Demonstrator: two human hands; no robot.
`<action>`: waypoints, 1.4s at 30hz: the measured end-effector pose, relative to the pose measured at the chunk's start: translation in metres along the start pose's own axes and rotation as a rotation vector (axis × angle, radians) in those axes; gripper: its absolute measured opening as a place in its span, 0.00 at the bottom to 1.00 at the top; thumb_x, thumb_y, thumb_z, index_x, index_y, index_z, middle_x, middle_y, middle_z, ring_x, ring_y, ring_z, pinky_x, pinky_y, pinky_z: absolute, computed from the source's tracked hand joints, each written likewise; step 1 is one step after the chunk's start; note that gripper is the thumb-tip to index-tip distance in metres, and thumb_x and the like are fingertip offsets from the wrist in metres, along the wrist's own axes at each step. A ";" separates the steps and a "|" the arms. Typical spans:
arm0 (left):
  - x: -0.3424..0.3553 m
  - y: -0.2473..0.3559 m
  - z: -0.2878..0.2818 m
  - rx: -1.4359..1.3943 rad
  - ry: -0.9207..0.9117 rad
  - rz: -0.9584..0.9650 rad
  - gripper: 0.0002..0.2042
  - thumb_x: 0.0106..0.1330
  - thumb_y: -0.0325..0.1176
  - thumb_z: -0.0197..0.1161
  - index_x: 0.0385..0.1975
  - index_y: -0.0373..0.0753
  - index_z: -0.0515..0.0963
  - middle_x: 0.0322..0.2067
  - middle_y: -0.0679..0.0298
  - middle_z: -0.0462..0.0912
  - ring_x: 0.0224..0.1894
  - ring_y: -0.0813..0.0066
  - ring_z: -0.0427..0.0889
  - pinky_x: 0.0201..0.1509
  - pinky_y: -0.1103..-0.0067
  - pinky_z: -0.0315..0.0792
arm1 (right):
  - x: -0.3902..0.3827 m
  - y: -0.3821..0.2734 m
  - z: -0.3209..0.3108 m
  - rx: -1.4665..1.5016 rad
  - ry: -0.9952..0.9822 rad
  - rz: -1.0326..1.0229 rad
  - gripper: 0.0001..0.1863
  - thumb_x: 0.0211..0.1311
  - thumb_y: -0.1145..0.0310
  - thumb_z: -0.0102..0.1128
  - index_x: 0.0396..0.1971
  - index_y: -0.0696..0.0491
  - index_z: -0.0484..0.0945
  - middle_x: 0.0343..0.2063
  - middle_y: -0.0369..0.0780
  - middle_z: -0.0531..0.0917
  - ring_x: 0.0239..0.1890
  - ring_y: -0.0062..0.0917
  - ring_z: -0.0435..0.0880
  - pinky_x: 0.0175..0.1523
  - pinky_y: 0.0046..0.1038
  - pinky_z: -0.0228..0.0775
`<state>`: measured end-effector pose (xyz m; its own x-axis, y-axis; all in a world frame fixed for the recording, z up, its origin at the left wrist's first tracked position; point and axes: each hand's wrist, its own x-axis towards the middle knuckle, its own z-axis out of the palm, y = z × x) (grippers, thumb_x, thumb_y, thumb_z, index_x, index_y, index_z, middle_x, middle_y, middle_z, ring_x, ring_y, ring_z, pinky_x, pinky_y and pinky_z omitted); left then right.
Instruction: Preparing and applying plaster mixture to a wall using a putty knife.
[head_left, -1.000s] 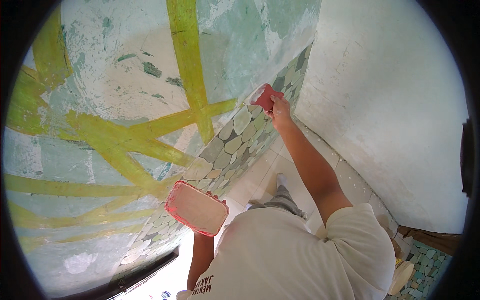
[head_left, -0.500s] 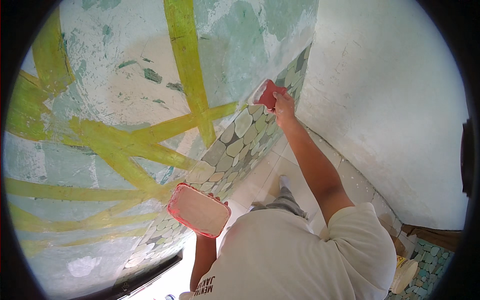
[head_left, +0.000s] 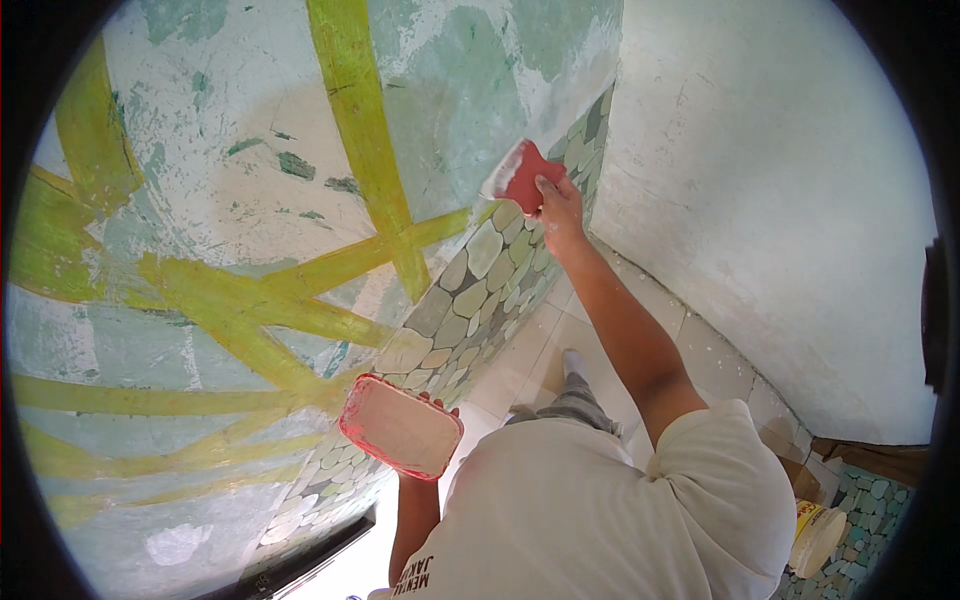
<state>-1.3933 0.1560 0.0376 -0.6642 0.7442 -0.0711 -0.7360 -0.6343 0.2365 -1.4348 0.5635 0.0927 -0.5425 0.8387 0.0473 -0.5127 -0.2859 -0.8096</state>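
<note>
My right hand (head_left: 562, 212) grips a red putty scraper (head_left: 526, 180), thumb on its flat face. The scraper's pale, putty-smeared edge lies at or very near the patchy green-white wall (head_left: 450, 110), just above the stone border; actual contact is hard to make out. Lower down, my left hand (head_left: 440, 403) supports a red rectangular tray (head_left: 352, 434) from beneath, with fingertips showing past its right side. Beige putty (head_left: 408, 425) covers the tray's inside, and red shows along the smeared rim. Most of the left palm is hidden under the tray.
Yellow-green painted bands (head_left: 355, 110) cross the wall. A pebble-stone border (head_left: 470, 290) runs along its base, above pale floor tiles (head_left: 530, 345). A white wall (head_left: 760, 200) meets it at the right. A pale bucket (head_left: 818, 540) stands at the lower right.
My right hand has moved the scraper slightly up and left across the wall, and more of its flat face shows. The tray stays in my left hand, nearly still.
</note>
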 end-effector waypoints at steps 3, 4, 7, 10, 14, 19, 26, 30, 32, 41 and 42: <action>-0.001 0.000 0.001 0.020 0.003 0.012 0.31 0.62 0.56 0.54 0.61 0.46 0.63 0.58 0.57 0.69 0.60 0.54 0.68 0.65 0.50 0.57 | 0.004 0.018 -0.019 -0.049 0.089 0.075 0.08 0.65 0.72 0.50 0.42 0.53 0.74 0.29 0.35 0.80 0.25 0.19 0.79 0.22 0.24 0.70; -0.001 0.001 0.000 0.023 0.002 0.013 0.31 0.62 0.56 0.54 0.61 0.46 0.63 0.58 0.57 0.69 0.60 0.54 0.68 0.65 0.50 0.57 | 0.005 0.019 -0.016 -0.046 0.088 0.075 0.08 0.65 0.72 0.50 0.42 0.53 0.74 0.29 0.35 0.80 0.25 0.19 0.79 0.22 0.24 0.70; 0.000 0.004 -0.001 0.085 -0.045 0.010 0.31 0.62 0.57 0.53 0.61 0.46 0.63 0.59 0.58 0.68 0.59 0.54 0.69 0.65 0.50 0.57 | 0.016 0.017 -0.008 -0.164 0.163 0.161 0.07 0.65 0.71 0.50 0.41 0.53 0.74 0.29 0.35 0.80 0.25 0.19 0.79 0.22 0.24 0.70; -0.001 0.005 -0.002 0.036 0.034 -0.001 0.30 0.62 0.56 0.54 0.60 0.47 0.64 0.58 0.58 0.69 0.58 0.55 0.69 0.65 0.50 0.57 | 0.018 0.005 0.011 -0.162 0.099 0.139 0.06 0.65 0.68 0.51 0.39 0.49 0.76 0.30 0.32 0.81 0.25 0.16 0.78 0.24 0.24 0.69; 0.001 0.001 0.002 0.024 0.019 -0.011 0.30 0.62 0.56 0.54 0.60 0.48 0.64 0.57 0.58 0.70 0.58 0.55 0.69 0.65 0.50 0.56 | 0.014 -0.012 0.017 -0.063 0.010 0.013 0.07 0.65 0.70 0.50 0.40 0.51 0.75 0.30 0.33 0.80 0.25 0.17 0.78 0.23 0.23 0.70; 0.001 0.003 -0.002 0.035 -0.017 -0.018 0.30 0.62 0.57 0.53 0.60 0.49 0.64 0.57 0.59 0.71 0.59 0.55 0.68 0.66 0.49 0.55 | 0.005 0.000 -0.012 -0.019 0.041 -0.081 0.08 0.65 0.73 0.49 0.41 0.54 0.74 0.31 0.35 0.80 0.26 0.18 0.79 0.22 0.25 0.70; 0.004 0.003 0.001 0.055 -0.020 -0.016 0.28 0.65 0.54 0.51 0.61 0.46 0.63 0.58 0.59 0.70 0.59 0.55 0.71 0.65 0.48 0.57 | -0.006 0.075 -0.055 -0.091 0.189 0.145 0.08 0.64 0.72 0.50 0.42 0.53 0.74 0.30 0.36 0.81 0.23 0.19 0.79 0.18 0.24 0.70; 0.007 0.002 0.000 -0.005 -0.011 -0.049 0.30 0.62 0.57 0.52 0.60 0.46 0.64 0.57 0.58 0.71 0.59 0.53 0.69 0.65 0.49 0.55 | -0.005 0.087 -0.041 -0.054 0.185 0.094 0.09 0.64 0.73 0.50 0.42 0.54 0.75 0.29 0.35 0.81 0.22 0.18 0.78 0.18 0.23 0.70; 0.005 0.002 0.001 0.006 0.025 -0.045 0.30 0.62 0.57 0.52 0.60 0.46 0.64 0.57 0.58 0.71 0.59 0.53 0.69 0.66 0.49 0.55 | -0.009 0.083 -0.027 -0.033 0.170 0.096 0.09 0.65 0.73 0.50 0.43 0.54 0.75 0.30 0.35 0.81 0.22 0.18 0.79 0.19 0.24 0.71; 0.001 0.005 -0.006 0.048 0.018 -0.034 0.29 0.63 0.55 0.52 0.61 0.47 0.63 0.58 0.59 0.71 0.60 0.55 0.69 0.66 0.49 0.55 | -0.032 0.064 -0.019 0.030 0.088 0.095 0.09 0.66 0.70 0.50 0.43 0.51 0.75 0.31 0.33 0.82 0.25 0.17 0.80 0.23 0.23 0.72; 0.001 0.006 -0.006 0.043 0.040 -0.035 0.30 0.62 0.57 0.52 0.60 0.47 0.64 0.56 0.59 0.72 0.59 0.54 0.70 0.66 0.49 0.55 | -0.032 0.066 -0.022 0.000 0.137 0.114 0.09 0.67 0.67 0.50 0.43 0.49 0.75 0.32 0.31 0.82 0.25 0.17 0.79 0.24 0.24 0.72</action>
<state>-1.3989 0.1516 0.0334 -0.6438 0.7559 -0.1189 -0.7528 -0.5980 0.2750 -1.4363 0.5282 0.0248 -0.5013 0.8563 -0.1243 -0.4530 -0.3822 -0.8055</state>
